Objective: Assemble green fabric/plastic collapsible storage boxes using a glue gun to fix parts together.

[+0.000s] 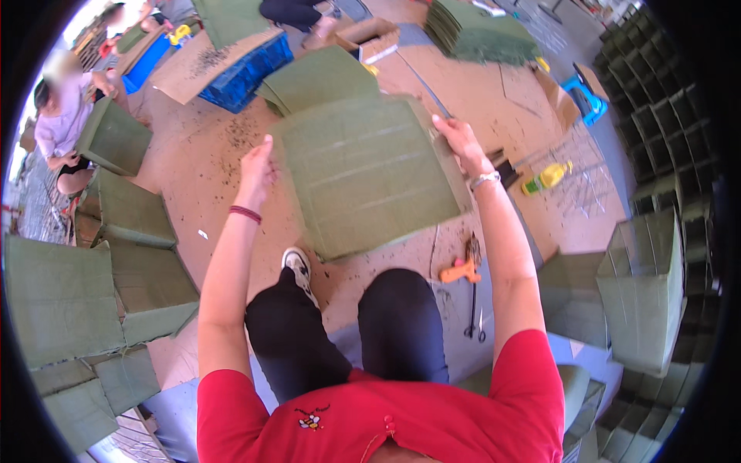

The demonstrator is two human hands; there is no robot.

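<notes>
A flat olive-green fabric-covered panel (367, 174) lies in front of my knees, slightly blurred, a brownish border showing along its right side. My left hand (258, 168) is just off its left edge, thumb raised and fingers loosely bent, with nothing visible in it. By the upper right corner, my right hand (461, 145) has a digit stretched toward the panel's edge. It appears open, though whether it touches the edge is unclear. Another green fabric piece (320, 77) lies beyond the panel.
An orange-handled tool (461, 270) and black scissors (475, 332) lie by my right knee. A yellow bottle (546, 177) is farther right. Green fabric boxes (644, 285) stand on both sides. A blue crate (245, 71) is ahead; a person (65, 116) handles a green box at left.
</notes>
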